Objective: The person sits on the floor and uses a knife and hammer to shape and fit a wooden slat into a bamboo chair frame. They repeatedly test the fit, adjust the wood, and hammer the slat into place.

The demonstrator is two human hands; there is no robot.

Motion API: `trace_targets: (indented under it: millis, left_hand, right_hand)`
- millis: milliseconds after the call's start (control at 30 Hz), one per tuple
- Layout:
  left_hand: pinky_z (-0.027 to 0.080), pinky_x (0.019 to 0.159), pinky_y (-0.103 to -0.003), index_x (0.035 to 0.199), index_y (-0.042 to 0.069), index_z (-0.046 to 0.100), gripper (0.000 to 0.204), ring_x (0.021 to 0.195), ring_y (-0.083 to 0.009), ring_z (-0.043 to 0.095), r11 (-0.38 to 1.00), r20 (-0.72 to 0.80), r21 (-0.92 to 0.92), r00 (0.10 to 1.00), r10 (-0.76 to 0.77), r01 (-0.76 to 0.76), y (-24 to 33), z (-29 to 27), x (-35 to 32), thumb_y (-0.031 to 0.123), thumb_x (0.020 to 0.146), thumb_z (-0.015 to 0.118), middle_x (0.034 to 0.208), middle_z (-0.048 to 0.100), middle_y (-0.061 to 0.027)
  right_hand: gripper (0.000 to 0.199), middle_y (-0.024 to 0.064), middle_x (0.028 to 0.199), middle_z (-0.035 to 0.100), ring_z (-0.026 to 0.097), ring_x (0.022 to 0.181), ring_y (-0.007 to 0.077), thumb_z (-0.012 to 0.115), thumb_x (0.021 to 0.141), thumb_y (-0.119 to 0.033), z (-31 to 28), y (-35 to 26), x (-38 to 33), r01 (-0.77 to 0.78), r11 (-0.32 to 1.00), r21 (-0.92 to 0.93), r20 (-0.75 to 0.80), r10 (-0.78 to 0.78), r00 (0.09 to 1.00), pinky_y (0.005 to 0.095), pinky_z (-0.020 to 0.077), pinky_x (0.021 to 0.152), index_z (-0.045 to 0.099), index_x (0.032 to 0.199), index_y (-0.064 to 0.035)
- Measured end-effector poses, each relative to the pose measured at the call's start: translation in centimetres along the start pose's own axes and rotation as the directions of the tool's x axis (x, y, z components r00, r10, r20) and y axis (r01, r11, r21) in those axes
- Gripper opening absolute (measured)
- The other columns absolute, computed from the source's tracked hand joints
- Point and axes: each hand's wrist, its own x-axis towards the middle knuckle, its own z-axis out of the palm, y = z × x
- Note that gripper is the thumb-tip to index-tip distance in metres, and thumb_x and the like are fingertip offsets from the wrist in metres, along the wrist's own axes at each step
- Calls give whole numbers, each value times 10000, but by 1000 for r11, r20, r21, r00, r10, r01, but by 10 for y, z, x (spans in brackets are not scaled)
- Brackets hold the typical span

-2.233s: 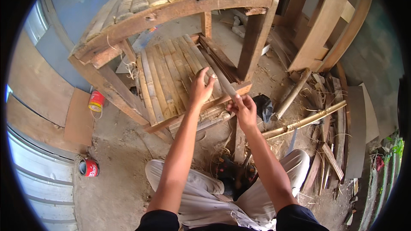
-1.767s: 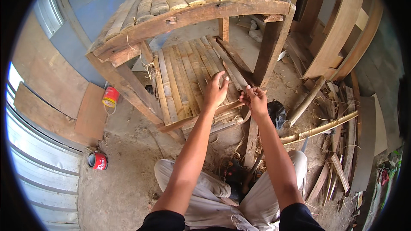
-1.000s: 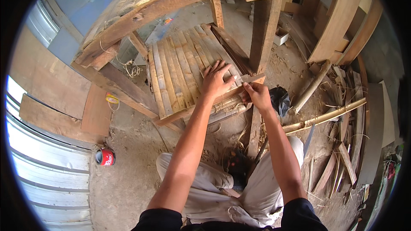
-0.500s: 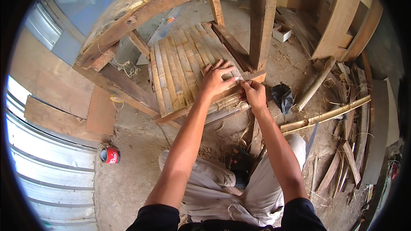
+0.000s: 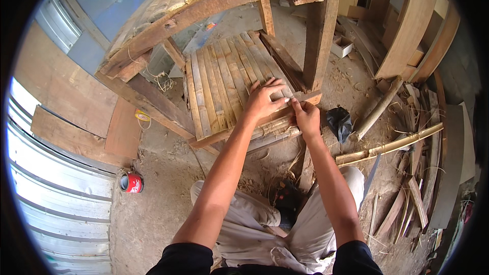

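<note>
Hands meet at the near right corner of a slatted bamboo seat (image 5: 229, 86), which belongs to a rough wooden chair frame (image 5: 214, 5) tipped over on the dirt floor (image 5: 153, 209). The left hand (image 5: 265, 102) lies flat on the outermost slats, fingers spread and pressing down. The right hand (image 5: 305, 117) sits just beside it at the seat's front edge, fingers curled together; thumb and forefinger seem to pinch something small against the front rail (image 5: 265, 127), though what it is cannot be made out. The two hands touch or nearly touch at the fingertips.

Open room is tight to the right: an upright frame post (image 5: 318, 35) stands just beyond the right hand, and a black bag (image 5: 338, 122), a long bamboo pole (image 5: 392, 145) and scattered offcuts (image 5: 407, 203) crowd the ground there. Leftward the floor is more open (only a red can (image 5: 131, 182) and a small yellow tape roll (image 5: 142, 116) lie on it), bounded by corrugated sheet (image 5: 56, 198).

Compared with half a second ago, the hands hold nearly the same spot on the seat corner; the left fingers have fanned slightly wider, and the view has shifted a little.
</note>
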Motion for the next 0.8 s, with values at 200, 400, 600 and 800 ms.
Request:
trace_targets:
  millis: [200,400,600,800]
  left_hand:
    - [183,1182,-465,1295,147,629,482,1393,-217,410,1000,32,17,999,-22,21,-5,2,1,360,865,681,1432,530,-58]
    - [199,1176,-483,1340,203,593,455,1431,-237,344,997,-20,73,1000,-2,4,3,3,1,292,896,633,1505,446,-33]
    - [168,1173,-544,1361,212,539,426,1451,-269,299,987,49,160,999,23,-31,8,4,-1,254,936,551,1507,436,-57]
    - [137,1178,-564,1268,158,565,338,1468,-265,256,982,175,144,980,93,-119,-8,5,22,292,963,509,1520,411,-69]
  right_hand:
    - [361,76,622,656,654,505,143,695,913,-288,1,-1,-2,30,993,-114,-16,-32,999,280,523,462,650,785,47]
    - [365,82,630,663,659,511,154,695,905,-290,-3,0,3,36,995,-93,21,-34,999,286,526,470,652,791,54]
    - [347,85,624,649,638,500,153,707,897,-274,-6,-2,6,21,992,-122,45,-16,999,281,500,456,641,781,46]
    - [332,65,626,609,583,474,130,715,901,-258,-9,-1,12,0,997,-82,99,8,995,269,472,440,619,768,31]
